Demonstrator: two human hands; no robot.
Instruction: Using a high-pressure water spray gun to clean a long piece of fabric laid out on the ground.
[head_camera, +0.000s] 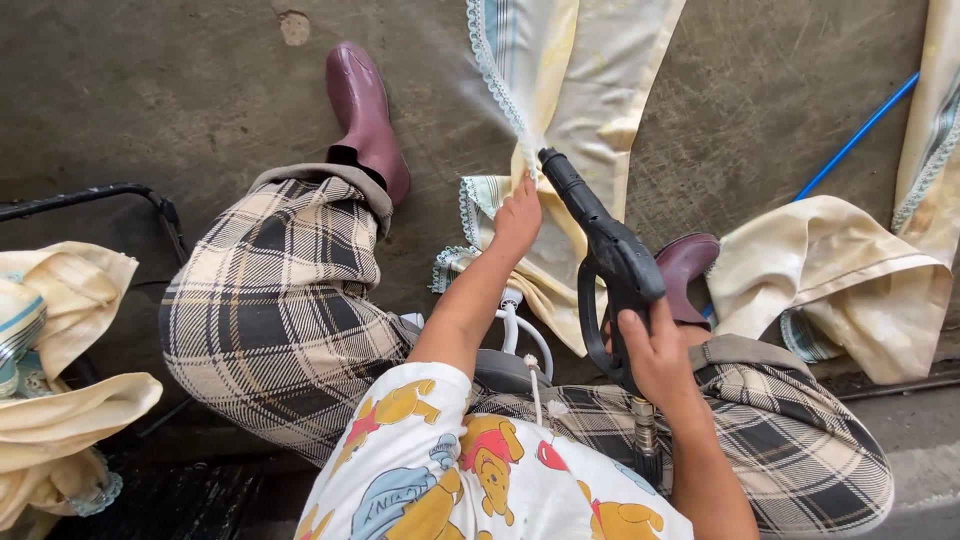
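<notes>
Down low, right hand (655, 355) gripping spray gun (610, 255); left hand (517, 218) pinching cloth (560, 120).

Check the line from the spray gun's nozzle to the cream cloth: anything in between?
Nothing visible blocks it. The right hand grips the black spray gun, whose nozzle sits right at the cream cloth with spray fanning over it. The left hand holds the cloth's trimmed edge just beside the nozzle, close to the spray but not across it.

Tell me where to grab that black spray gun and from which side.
Grip the spray gun by its angled handle below the trigger guard, coming from the near, hose end, as the right hand does; the nozzle end points away, spraying onto the cloth.
</notes>
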